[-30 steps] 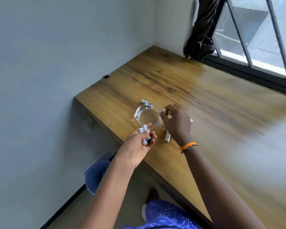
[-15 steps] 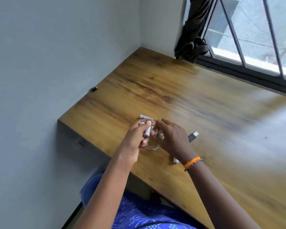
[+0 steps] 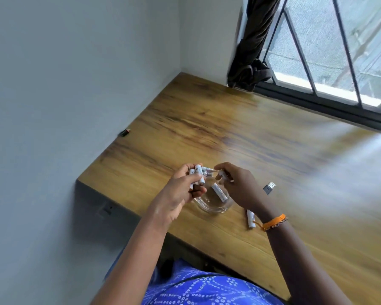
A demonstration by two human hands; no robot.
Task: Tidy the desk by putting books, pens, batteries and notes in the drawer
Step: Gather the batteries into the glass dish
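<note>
My left hand [image 3: 180, 190] is closed around a bunch of white batteries [image 3: 197, 173], held just above the left rim of a clear glass dish [image 3: 209, 209]. My right hand [image 3: 238, 186] pinches one white battery [image 3: 224, 175] over the dish's far side. Another white battery [image 3: 219, 192] lies inside the dish. One more white battery [image 3: 250, 219] rests on the wooden desk [image 3: 207, 128] beside my right wrist. A further white battery [image 3: 207, 169] shows between my two hands. No drawer is in view.
A small grey USB stick [image 3: 269, 187] lies on the desk right of my right hand. A dark battery [image 3: 125, 132] sits at the desk's left edge by the wall. A dark curtain [image 3: 251, 69] hangs at the far window corner.
Both hands have come together over the glass dish. My right hand lifted a battery and a battery now lies in the dish; the camera view shifted left.
</note>
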